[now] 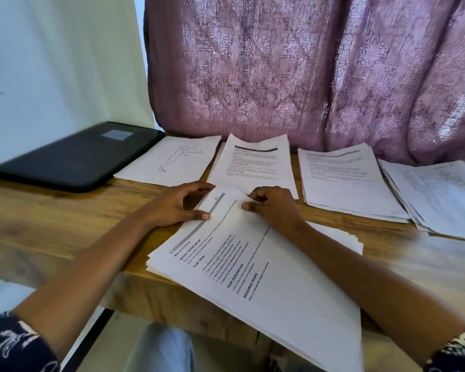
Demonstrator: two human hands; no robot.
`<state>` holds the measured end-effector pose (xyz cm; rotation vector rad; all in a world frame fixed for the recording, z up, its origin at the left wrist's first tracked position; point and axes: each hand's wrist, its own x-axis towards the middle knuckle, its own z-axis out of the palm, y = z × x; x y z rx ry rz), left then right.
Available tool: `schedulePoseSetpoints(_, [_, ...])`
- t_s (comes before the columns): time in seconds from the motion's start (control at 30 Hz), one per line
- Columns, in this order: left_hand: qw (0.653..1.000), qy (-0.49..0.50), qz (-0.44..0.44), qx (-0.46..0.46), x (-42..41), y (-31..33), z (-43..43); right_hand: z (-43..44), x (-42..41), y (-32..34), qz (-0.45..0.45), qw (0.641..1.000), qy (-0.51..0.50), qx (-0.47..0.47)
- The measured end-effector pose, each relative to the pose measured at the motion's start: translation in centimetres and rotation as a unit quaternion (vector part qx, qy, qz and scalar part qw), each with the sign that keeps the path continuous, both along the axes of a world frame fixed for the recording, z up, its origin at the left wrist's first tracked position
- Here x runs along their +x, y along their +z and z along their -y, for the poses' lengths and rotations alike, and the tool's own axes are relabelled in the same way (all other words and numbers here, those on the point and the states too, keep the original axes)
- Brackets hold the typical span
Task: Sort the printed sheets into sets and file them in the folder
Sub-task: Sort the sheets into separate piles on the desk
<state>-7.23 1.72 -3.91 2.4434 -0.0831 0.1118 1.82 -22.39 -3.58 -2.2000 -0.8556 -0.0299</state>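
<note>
Head view: I count five lots of paper on the table (51, 224). The near stack (344, 238) overhangs the front edge. Along the back lie a figure sheet (172, 159), a text pile (255, 167), a third pile (344, 181) and a fourth pile (440, 194). One black folder (73, 157), closed, lies far left, just beside the figure sheet. My left hand (177, 205) grips the top sheet (226, 210) at its far corner, fingers curled, thumb pressed down. My right hand (271, 208) pinches its far edge. The hands are near, not touching.

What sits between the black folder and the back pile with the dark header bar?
Head view: the sheet with a line-drawn figure lies between folder and pile.
</note>
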Motion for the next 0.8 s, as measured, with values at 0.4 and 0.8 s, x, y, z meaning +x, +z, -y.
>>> schedulePoseSetpoints(0.4, [0.971,0.041,0.100,-0.213,2.1,3.9,2.5,4.9,4.6,4.0,0.018,0.960,-0.183,0.212])
schedulePoseSetpoints(0.8, [0.925,0.063,-0.027,-0.374,15.7,4.9,15.3,16.1,15.0,4.8,-0.265,0.837,-0.273,0.394])
